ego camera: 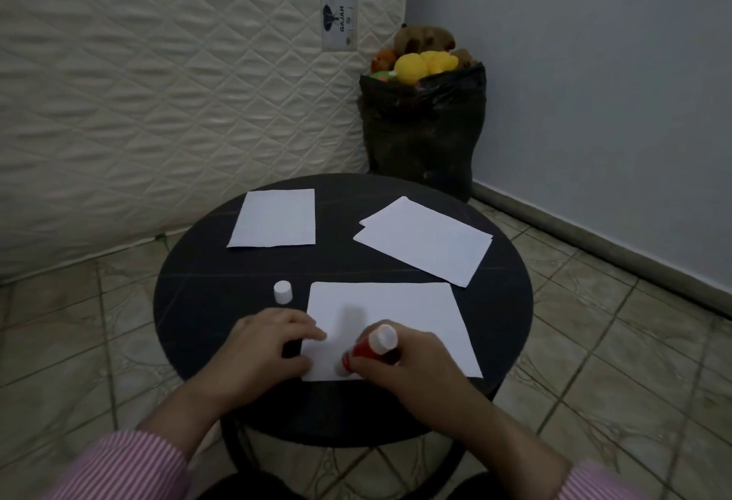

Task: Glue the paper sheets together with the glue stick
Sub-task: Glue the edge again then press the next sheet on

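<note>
Glue application was the step in hand. The right hand (pixel 400 361) was wrapped around the red glue stick (pixel 370 349), tilted with its lower end pressed onto the near left part of the nearest sheet (pixel 400 317); whether glue had yet transferred could not be told, as no trace showed on the white paper. Just left of the stick, the left hand (pixel 269 345) steadied that sheet's left edge, its fingers loosely bent, fingertips resting on the paper and grasping nothing.

Beyond the left hand, the white cap (pixel 283 291) stood upright on the round dark table (pixel 206 281), just beside the sheet's far left corner and clear of it. Farther out from the nearest sheet lay a single sheet (pixel 275 218) to the far left and a loose pile of sheets (pixel 426 240) to the far right, its corner touching or overlapping the nearest sheet's far edge.

In judgement, the next move called for drawing the stick across the held sheet, pressure kept on the left edge against creeping, and then laying a sheet from the far side onto it.

Beyond the table stood a quilted mattress (pixel 158 83) and a black bag of soft toys (pixel 424 119).
</note>
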